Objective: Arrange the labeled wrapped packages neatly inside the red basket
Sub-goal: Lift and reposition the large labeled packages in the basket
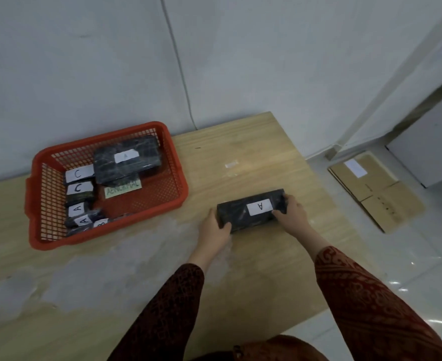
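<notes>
Both hands, left point(216, 227) & right point(291, 213), clamp pkg A point(251, 210) near desk's right edge; slick wrap could slip en route to basket point(105, 241).

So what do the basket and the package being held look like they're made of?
The red basket looks like moulded plastic: uniform colour, lattice walls, rounded rim. The package, held by the left hand and right hand, looks wrapped in dark glossy film, probably plastic, given its creases and sheen, with a white, likely paper label marked A.
</notes>
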Motion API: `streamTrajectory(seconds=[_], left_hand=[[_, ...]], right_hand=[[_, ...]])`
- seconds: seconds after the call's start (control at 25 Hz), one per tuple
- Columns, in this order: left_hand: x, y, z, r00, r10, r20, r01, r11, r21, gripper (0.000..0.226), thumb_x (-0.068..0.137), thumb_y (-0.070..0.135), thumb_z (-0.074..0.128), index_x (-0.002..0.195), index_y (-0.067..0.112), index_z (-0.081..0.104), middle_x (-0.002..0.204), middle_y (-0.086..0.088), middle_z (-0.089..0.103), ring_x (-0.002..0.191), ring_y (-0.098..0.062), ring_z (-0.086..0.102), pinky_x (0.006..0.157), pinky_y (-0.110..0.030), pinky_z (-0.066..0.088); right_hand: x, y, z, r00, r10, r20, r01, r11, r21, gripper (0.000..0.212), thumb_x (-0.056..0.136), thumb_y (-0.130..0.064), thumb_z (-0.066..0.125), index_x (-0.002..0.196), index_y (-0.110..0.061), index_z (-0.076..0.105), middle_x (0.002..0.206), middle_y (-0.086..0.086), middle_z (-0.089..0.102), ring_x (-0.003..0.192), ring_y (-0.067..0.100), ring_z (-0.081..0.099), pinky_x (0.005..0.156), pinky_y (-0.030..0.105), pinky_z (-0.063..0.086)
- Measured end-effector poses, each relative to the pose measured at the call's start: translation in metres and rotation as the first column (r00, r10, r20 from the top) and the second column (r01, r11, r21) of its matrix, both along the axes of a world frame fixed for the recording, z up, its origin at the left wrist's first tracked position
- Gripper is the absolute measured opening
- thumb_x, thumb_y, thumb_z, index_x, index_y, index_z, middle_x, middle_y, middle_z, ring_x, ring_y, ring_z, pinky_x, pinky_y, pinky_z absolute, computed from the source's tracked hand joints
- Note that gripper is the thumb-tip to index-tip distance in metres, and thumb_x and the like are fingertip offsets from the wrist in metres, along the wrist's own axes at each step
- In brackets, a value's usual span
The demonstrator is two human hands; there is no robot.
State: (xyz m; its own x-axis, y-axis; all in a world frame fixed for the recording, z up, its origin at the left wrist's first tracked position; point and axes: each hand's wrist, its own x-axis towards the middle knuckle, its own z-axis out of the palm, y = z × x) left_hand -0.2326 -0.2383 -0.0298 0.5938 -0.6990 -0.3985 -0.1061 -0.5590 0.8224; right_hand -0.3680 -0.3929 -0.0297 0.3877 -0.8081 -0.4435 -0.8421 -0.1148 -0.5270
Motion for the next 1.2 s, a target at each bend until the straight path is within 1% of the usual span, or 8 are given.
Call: streamTrajectory(seconds=[0.16, 0.4, 0.48, 0.6, 0.84, 0.96, 1.08, 1.2], left_hand=[[-0.009, 0.002, 0.002, 0.997, 0.076, -0.033, -0.072, 0.992, 0.101, 0.058, 0.095, 0.017, 0.052, 0.148, 0.012, 0.029, 0.139, -0.007, 0.053, 0.121, -0.023, 0.053, 0.092, -0.025, 0.044], [0.017, 0.027, 0.058, 0.927, 0.366, 0.077, -0.333, 0.902, -0.273, 0.051, 0.093, 0.015, 0.056, 0.141, 0.021, 0.042, 0.128, 0.01, 0.053, 0.115, -0.007, 0.051, 0.096, -0.022, 0.042], [0.035, 0.048, 0.07, 0.864, 0.502, -0.035, -0.48, 0.801, -0.358, 0.045, 0.092, 0.015, 0.059, 0.135, 0.021, 0.049, 0.127, 0.007, 0.057, 0.114, -0.009, 0.056, 0.093, -0.02, 0.045], [0.045, 0.082, 0.074, 0.683, 0.617, -0.392, -0.73, 0.594, -0.337, 0.057, 0.091, 0.022, 0.061, 0.141, 0.021, 0.034, 0.134, -0.005, 0.054, 0.116, -0.022, 0.059, 0.103, -0.041, 0.046], [0.047, 0.125, 0.073, 0.372, 0.68, -0.632, -0.925, 0.214, -0.315, 0.08, 0.086, 0.009, 0.066, 0.146, 0.027, 0.017, 0.14, -0.008, 0.044, 0.119, -0.028, 0.057, 0.092, -0.045, 0.054], [0.051, 0.136, 0.075, 0.392, 0.682, -0.618, -0.919, 0.259, -0.297, 0.065, 0.09, 0.004, 0.06, 0.143, 0.025, 0.029, 0.127, -0.008, 0.056, 0.107, -0.023, 0.063, 0.075, -0.033, 0.057], [0.062, 0.146, 0.077, 0.442, 0.667, -0.6, -0.897, 0.314, -0.313, 0.063, 0.092, 0.0, 0.052, 0.146, 0.026, 0.033, 0.124, -0.006, 0.06, 0.107, -0.019, 0.062, 0.086, -0.038, 0.054], [0.084, 0.161, 0.086, 0.562, 0.615, -0.553, -0.818, 0.509, -0.267, 0.054, 0.092, 0.002, 0.051, 0.139, 0.027, 0.046, 0.115, -0.002, 0.069, 0.099, -0.019, 0.068, 0.079, -0.033, 0.057]], right_hand=[[-0.005, 0.0, 0.002, 0.985, -0.04, 0.166, 0.023, 0.994, 0.104, 0.06, 0.09, -0.026, 0.06, 0.14, -0.009, 0.031, 0.135, 0.018, 0.05, 0.119, 0.033, 0.051, 0.086, 0.036, 0.044], [0.028, 0.006, 0.057, 0.924, -0.134, 0.359, 0.025, 0.956, 0.292, 0.046, 0.087, -0.042, 0.06, 0.118, -0.01, 0.048, 0.109, 0.01, 0.06, 0.087, 0.022, 0.062, 0.06, 0.031, 0.053], [0.044, 0.011, 0.081, 0.866, -0.163, 0.472, -0.032, 0.925, 0.378, 0.042, 0.086, -0.038, 0.063, 0.113, -0.009, 0.051, 0.103, 0.009, 0.062, 0.081, 0.021, 0.064, 0.054, 0.029, 0.052], [0.08, 0.04, 0.102, 0.811, -0.146, 0.567, -0.099, 0.921, 0.377, 0.033, 0.089, -0.034, 0.059, 0.109, -0.01, 0.051, 0.097, 0.009, 0.064, 0.076, 0.02, 0.065, 0.051, 0.028, 0.051], [0.125, 0.141, 0.083, 0.761, -0.196, 0.619, -0.187, 0.846, 0.498, 0.019, 0.088, -0.028, 0.063, 0.101, -0.021, 0.05, 0.093, 0.002, 0.069, 0.073, 0.015, 0.071, 0.055, 0.029, 0.056], [0.131, 0.176, 0.068, 0.756, -0.143, 0.639, -0.319, 0.771, 0.55, 0.02, 0.087, -0.018, 0.063, 0.101, -0.026, 0.05, 0.099, -0.002, 0.067, 0.078, 0.011, 0.072, 0.057, 0.026, 0.058], [0.137, 0.175, 0.07, 0.81, 0.021, 0.586, -0.405, 0.742, 0.534, 0.033, 0.087, -0.023, 0.064, 0.115, -0.016, 0.048, 0.104, 0.006, 0.065, 0.081, 0.017, 0.068, 0.062, 0.027, 0.057], [0.148, 0.156, 0.077, 0.803, 0.041, 0.595, -0.397, 0.782, 0.481, 0.041, 0.087, -0.026, 0.062, 0.122, -0.012, 0.045, 0.104, 0.009, 0.067, 0.084, 0.019, 0.069, 0.066, 0.029, 0.056]])
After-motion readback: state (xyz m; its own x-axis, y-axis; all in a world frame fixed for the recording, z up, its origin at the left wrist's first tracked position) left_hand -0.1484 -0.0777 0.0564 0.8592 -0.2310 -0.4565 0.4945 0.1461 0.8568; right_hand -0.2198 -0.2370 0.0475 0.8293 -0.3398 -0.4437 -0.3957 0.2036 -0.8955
